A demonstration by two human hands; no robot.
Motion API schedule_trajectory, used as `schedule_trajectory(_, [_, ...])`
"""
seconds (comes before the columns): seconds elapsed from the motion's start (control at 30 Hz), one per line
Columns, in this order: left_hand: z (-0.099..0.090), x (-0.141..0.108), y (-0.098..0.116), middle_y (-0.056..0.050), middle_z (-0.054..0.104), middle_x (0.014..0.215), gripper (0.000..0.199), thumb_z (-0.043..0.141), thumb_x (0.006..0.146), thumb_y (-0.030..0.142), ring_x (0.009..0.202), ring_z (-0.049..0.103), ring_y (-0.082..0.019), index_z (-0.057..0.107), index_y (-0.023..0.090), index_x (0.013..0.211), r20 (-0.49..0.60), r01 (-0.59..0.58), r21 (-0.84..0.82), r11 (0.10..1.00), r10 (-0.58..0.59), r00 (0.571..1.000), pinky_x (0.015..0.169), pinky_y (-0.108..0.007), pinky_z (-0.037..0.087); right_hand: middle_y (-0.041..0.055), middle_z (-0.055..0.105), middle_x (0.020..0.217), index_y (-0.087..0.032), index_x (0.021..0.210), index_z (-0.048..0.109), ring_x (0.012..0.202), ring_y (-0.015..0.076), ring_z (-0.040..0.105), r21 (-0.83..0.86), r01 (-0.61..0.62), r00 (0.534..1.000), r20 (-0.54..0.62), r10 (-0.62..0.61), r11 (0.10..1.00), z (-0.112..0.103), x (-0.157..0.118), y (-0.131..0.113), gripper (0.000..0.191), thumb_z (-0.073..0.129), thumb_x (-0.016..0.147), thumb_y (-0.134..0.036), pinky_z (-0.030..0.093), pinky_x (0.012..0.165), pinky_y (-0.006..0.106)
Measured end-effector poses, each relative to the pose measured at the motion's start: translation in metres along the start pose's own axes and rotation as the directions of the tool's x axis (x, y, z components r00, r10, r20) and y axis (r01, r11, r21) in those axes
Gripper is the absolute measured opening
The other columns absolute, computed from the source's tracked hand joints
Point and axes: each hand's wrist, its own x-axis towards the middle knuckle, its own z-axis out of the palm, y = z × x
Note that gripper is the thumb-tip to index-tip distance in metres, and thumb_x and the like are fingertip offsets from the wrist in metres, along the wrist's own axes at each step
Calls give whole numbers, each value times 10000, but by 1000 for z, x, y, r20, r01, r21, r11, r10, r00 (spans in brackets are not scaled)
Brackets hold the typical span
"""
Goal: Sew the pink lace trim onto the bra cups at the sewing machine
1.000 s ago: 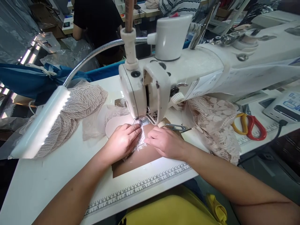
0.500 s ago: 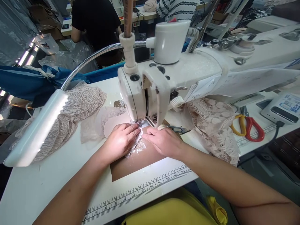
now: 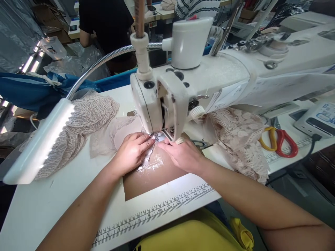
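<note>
A white sewing machine stands over the table, its needle area lit from below. My left hand lies palm down left of the presser foot, fingers together, pressing a small strip of light fabric. Close to the foot's right side, my right hand is curled with thumb and forefinger pinched near the fabric; what they grip is too small to make out. Under both hands is a brown sheet with clear tape on it. A pale rounded piece sits behind my left hand.
Stacked lace pieces lie at left under a lamp. At right are more lace, red and yellow scissors and a white device. A ruler strip runs along the front edge. A person in black is beyond.
The fabric strip between my hands has shifted and turned slightly, showing more tape on the brown sheet. My hands stay nearly in place. The view has moved slightly.
</note>
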Motion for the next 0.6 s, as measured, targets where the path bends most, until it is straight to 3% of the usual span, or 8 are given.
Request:
schedule_trajectory(0.23, [-4,0,4,-133,646,1126,317,456,921,214,990,563,-284,593,194,1206,16,55,81,995,-57,998,825,-444,454,52,605,821,-197,1104,671,739,180,437,31,26,999,-41,-24,999,0,-2,2,332,467,865,-93,315,652,296])
schedule_trajectory(0.4, [-21,-5,14,-158,625,1144,339,456,932,354,984,567,-309,606,142,1150,75,126,176,976,-141,987,763,-425,493,54,626,839,-221,1115,680,756,185,457,55,10,994,-106,-4,998,0,-6,7,322,480,881,-123,326,657,288])
schedule_trajectory(0.6, [-38,-12,33,-104,646,891,297,452,922,389,757,618,-243,626,171,1026,204,137,83,987,-152,967,616,-366,512,43,630,788,-206,1011,708,717,173,461,63,-17,996,-86,22,998,-5,-8,6,263,471,904,-166,319,638,274])
